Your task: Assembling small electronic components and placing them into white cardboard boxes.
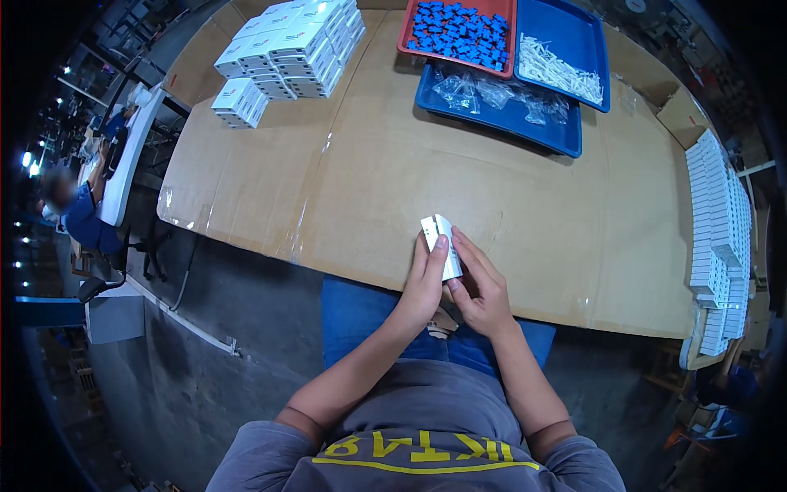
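Just over the near edge of the cardboard-covered table, a small white box (452, 264) is held between my two hands. My left hand (425, 277) grips its left side, with the thumb laid across the front. On the other side, my right hand (482, 285) has its fingers along the box's right edge and its thumb near the lower corner. The upper end of the box shows a dark gap, perhaps a flap; whether it is open I cannot tell. What lies inside the box is hidden.
Stacked white boxes (287, 49) stand at the far left. At the back, a red tray (401, 43) holds small blue parts, one blue tray (604, 57) holds white sticks, and another blue tray (492, 131) holds clear plastic bags. More white boxes (717, 221) line the right edge. A person (86, 217) sits at left.
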The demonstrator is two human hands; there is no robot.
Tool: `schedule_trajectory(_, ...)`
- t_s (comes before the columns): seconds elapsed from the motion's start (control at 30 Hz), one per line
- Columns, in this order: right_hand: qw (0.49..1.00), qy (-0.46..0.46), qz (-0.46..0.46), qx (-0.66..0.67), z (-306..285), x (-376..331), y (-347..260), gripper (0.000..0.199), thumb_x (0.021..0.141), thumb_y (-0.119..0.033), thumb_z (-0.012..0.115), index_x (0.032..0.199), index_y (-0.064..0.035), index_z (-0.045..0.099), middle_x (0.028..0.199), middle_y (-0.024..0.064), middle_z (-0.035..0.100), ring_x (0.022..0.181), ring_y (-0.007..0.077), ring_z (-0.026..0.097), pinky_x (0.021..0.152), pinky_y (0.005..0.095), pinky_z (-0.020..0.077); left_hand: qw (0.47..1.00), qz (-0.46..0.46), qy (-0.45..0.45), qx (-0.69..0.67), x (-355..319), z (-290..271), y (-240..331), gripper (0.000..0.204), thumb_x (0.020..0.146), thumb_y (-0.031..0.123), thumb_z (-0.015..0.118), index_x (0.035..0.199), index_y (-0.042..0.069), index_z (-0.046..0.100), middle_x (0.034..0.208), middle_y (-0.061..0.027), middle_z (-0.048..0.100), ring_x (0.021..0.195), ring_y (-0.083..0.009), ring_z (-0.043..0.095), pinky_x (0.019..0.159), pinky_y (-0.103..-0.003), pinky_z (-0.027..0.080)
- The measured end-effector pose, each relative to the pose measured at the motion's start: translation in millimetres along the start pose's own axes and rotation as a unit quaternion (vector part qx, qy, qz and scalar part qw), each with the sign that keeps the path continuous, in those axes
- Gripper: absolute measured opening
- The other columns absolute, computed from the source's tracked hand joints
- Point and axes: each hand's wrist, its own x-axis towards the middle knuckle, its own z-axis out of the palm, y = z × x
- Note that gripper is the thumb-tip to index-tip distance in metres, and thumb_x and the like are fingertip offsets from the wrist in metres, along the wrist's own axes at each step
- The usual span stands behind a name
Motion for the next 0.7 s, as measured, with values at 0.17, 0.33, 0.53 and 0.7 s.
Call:
schedule_trajectory(0.17,0.997,0.028,-0.033,-0.064,4,-8,9,0.052,0.092,-0.007,0.068,0.142,0.0060,0.058,0.137,0.0280,0.065,0.121,0.0421,0.068,0.102,0.0442,0.0550,0.998,0.035,0.025,0.042,2,8,-3,0.052,0.115,0.038,0.038,0.153,0.002,0.033,0.130,-0.0104,0.052,0.118,-0.0150,0.051,0.101,-0.030,0.044)
schedule_trajectory(0.33,0.992,0.039,-0.057,-0.104,9,-10,14,0.047,0.096,-0.005,0.063,0.140,0.0109,0.057,0.129,0.0294,0.068,0.105,0.0413,0.073,0.089,0.0438,0.0599,0.997,0.013,0.037,0.061,-3,14,1,0.055,0.116,0.037,0.037,0.156,0.001,0.031,0.128,-0.0095,0.052,0.115,-0.0140,0.051,0.099,-0.029,0.045)
schedule_trajectory(0.53,0.989,0.043,-0.060,-0.124,17,-13,15,0.044,0.101,-0.005,0.057,0.141,0.0128,0.055,0.129,0.0305,0.067,0.097,0.0393,0.074,0.083,0.0434,0.0606,0.995,0.003,0.066,0.073,2,12,-4,0.056,0.116,0.036,0.036,0.158,0.001,0.031,0.124,-0.0083,0.054,0.109,-0.0123,0.052,0.096,-0.027,0.046)
schedule_trajectory(0.7,0.985,0.055,-0.068,-0.146,21,-15,15,0.043,0.102,-0.005,0.055,0.140,0.0134,0.055,0.124,0.0304,0.069,0.085,0.0366,0.074,0.075,0.0426,0.0606,0.996,-0.017,0.067,0.056,1,14,1,0.055,0.115,0.036,0.036,0.157,0.000,0.034,0.121,-0.0077,0.056,0.106,-0.0114,0.053,0.094,-0.026,0.046)
